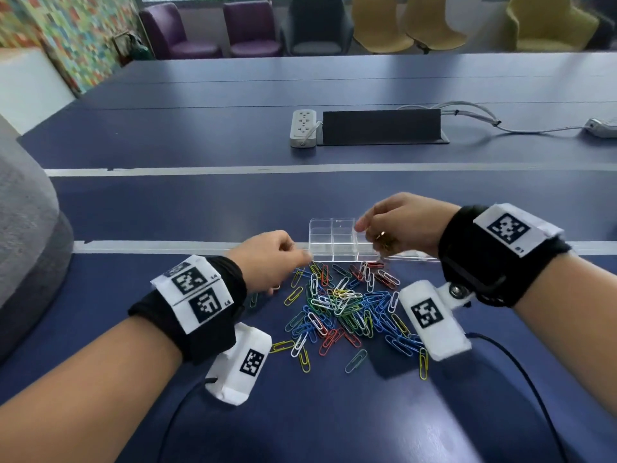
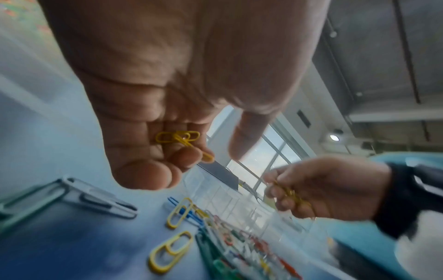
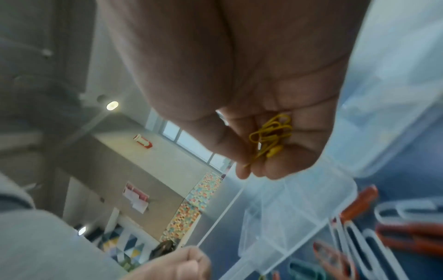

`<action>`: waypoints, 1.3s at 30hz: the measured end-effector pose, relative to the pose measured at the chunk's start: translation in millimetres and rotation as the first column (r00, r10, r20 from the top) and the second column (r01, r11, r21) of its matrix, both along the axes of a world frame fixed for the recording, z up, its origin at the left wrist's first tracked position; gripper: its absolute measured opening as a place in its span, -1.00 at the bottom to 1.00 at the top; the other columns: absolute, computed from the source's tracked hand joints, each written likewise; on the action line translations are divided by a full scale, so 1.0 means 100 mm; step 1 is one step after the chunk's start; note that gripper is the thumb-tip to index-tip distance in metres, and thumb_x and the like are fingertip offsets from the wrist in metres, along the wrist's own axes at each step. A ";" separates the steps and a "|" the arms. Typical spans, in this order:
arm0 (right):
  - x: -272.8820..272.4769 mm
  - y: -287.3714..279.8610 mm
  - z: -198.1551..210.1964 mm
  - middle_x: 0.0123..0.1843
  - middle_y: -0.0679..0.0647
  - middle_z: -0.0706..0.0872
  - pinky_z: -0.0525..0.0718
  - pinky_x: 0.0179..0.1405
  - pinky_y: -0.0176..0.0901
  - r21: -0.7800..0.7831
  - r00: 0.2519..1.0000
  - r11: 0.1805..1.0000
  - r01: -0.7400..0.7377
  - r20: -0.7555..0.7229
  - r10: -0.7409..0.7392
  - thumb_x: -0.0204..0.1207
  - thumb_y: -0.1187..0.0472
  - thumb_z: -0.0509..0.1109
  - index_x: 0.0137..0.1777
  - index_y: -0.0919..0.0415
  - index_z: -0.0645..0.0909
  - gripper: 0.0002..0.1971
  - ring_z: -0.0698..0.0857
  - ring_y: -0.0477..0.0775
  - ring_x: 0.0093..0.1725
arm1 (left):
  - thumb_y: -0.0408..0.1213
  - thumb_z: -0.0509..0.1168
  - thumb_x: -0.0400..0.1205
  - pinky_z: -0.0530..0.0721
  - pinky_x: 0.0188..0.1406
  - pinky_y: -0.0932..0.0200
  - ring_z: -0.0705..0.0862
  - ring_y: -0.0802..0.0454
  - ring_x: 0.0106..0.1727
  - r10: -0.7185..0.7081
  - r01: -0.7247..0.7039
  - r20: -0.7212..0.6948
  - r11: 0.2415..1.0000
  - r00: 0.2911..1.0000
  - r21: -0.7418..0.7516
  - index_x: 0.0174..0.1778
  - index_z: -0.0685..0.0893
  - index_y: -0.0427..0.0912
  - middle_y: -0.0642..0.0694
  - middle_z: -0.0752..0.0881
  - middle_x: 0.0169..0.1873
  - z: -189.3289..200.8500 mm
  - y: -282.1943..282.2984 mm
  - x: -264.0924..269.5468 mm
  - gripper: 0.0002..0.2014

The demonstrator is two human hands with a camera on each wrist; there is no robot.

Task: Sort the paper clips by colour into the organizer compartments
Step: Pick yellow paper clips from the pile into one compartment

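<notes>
Both hands (image 1: pixel 267 259) (image 1: pixel 397 225) curl around yellow clips (image 2: pixel 178 138) (image 3: pixel 271 132), plain only in wrist views.

- Large dark blue tabletop (image 1: pixel 200 135), crossed by two pale tape lines (image 1: pixel 233 170) running left to right.
- White power strip (image 1: pixel 303 128) lies mid-table, touching a black hinged cable flap (image 1: pixel 380 127); grey cables (image 1: pixel 467 110) trail off to the right.
- Chairs along the far side: two purple armchairs (image 1: pixel 187 31), one dark grey chair (image 1: pixel 317 25), yellow-olive chairs (image 1: pixel 434 25).
- Multicoloured mosaic wall panel (image 1: pixel 73 31) at far left.
- Windows (image 2: pixel 261 151) behind the seating; round ceiling lights (image 3: pixel 112 105) lit overhead.
</notes>
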State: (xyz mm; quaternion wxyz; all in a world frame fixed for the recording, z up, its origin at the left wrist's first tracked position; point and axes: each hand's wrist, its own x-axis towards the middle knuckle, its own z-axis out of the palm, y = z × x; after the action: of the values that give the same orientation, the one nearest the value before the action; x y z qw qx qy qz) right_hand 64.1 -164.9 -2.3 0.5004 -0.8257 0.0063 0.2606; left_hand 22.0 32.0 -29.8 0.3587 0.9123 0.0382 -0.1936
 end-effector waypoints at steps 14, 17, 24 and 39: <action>0.00 0.13 -0.06 -0.11 0.05 0.73 0.62 0.28 -0.06 -0.235 0.963 0.972 -0.002 0.263 0.065 0.55 0.38 0.18 0.06 0.23 0.73 -0.71 0.70 0.09 0.08 | -0.37 0.32 0.52 0.40 -0.22 0.23 0.49 -0.02 -0.19 -0.227 0.129 0.156 0.870 0.961 0.476 -0.47 0.31 -0.04 0.10 0.44 -0.45 -0.05 -0.05 -0.01 -0.65; -0.01 0.11 -0.05 -0.12 0.02 0.72 0.61 0.17 -0.15 -0.217 0.960 0.976 0.003 0.275 0.058 0.56 0.38 0.19 0.05 0.19 0.73 -0.72 0.69 0.08 0.08 | -0.40 0.26 0.53 0.41 -0.21 0.22 0.49 -0.02 -0.18 -0.259 0.152 0.159 0.860 0.953 0.487 -0.47 0.31 -0.03 0.06 0.50 -0.37 -0.06 -0.06 -0.01 -0.67; -0.06 0.11 -0.06 0.03 0.09 0.78 0.61 0.24 -0.06 -0.160 0.957 0.987 -0.013 0.284 0.059 0.56 0.38 0.24 0.02 0.05 0.68 -0.74 0.72 0.17 0.16 | -0.41 0.14 0.60 0.55 0.08 0.14 0.64 -0.12 0.13 -0.314 0.229 0.120 0.861 0.942 0.455 0.14 0.61 -0.11 -0.14 0.70 0.05 -0.07 -0.07 -0.06 -0.74; -0.38 0.26 -0.10 -0.08 -0.01 0.85 0.73 0.07 -0.12 -0.686 0.706 0.644 -0.338 0.267 0.656 0.47 0.23 0.36 -0.06 0.04 0.82 -0.80 0.76 0.04 -0.05 | -0.22 0.35 0.59 0.56 0.15 0.16 0.63 -0.06 0.23 -0.356 0.249 0.115 0.816 0.928 0.522 0.15 0.70 -0.13 -0.12 0.71 0.17 -0.02 -0.12 -0.07 -0.77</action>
State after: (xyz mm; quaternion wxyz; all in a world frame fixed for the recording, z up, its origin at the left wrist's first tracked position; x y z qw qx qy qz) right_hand 26.0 -138.9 -11.9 0.1062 -0.9419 -0.2773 0.1567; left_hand 14.7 19.6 -31.6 0.0776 0.9829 -0.0967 -0.1360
